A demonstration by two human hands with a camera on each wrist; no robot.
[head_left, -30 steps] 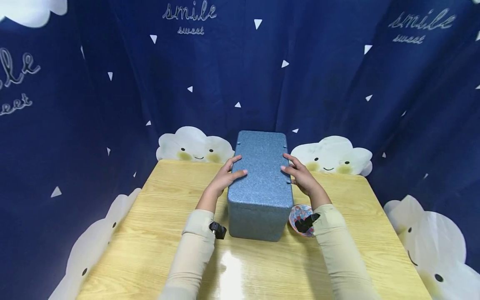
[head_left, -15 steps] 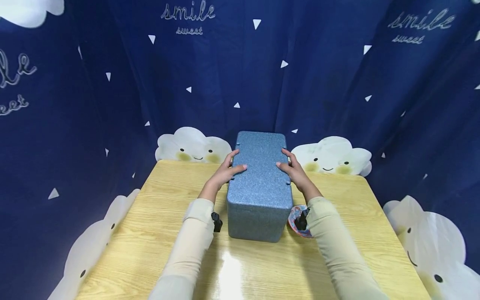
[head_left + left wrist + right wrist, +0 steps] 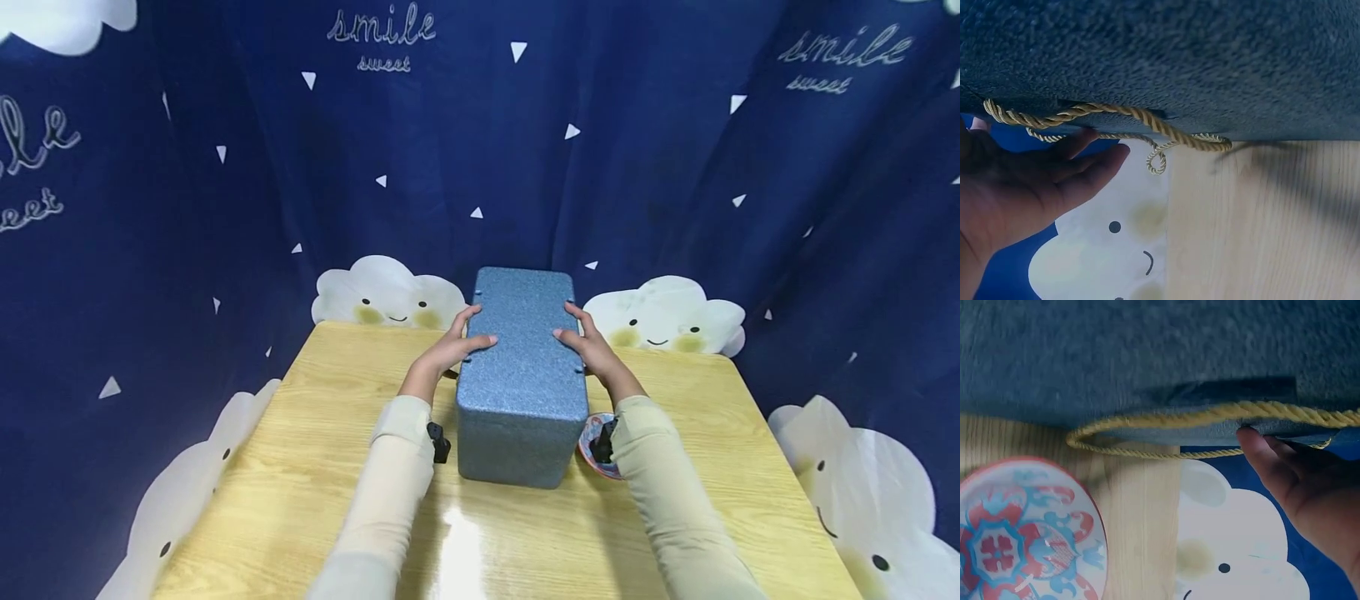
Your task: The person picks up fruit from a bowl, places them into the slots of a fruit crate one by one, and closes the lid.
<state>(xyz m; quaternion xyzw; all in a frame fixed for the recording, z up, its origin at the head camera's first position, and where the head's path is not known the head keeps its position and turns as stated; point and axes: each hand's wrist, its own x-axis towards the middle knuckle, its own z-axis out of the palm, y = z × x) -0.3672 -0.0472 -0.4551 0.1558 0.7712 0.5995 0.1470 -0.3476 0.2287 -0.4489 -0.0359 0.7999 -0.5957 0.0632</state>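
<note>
A blue-grey, speckled, lidded box [image 3: 522, 375] stands upright on the table, one short end toward me. My left hand [image 3: 448, 348] touches its left side, thumb on top and forefinger at the edge. On the opposite side my right hand [image 3: 597, 350] lies the same way, thumb over the top edge. The left wrist view shows the left fingers extended beside a twisted gold rope [image 3: 1141, 119] along the box wall. In the right wrist view a matching gold rope [image 3: 1222, 412] runs past the right fingertips, which are right at the wall.
A patterned red-and-blue bowl or plate [image 3: 1035, 494] sits right of the box, partly under my right wrist in the head view. The light wooden table [image 3: 315, 467] ends at a dark blue curtain [image 3: 420, 133] printed with white clouds and triangles.
My right hand has shifted inward, its thumb now farther over the box top. My left hand has moved only slightly. The box keeps its place.
</note>
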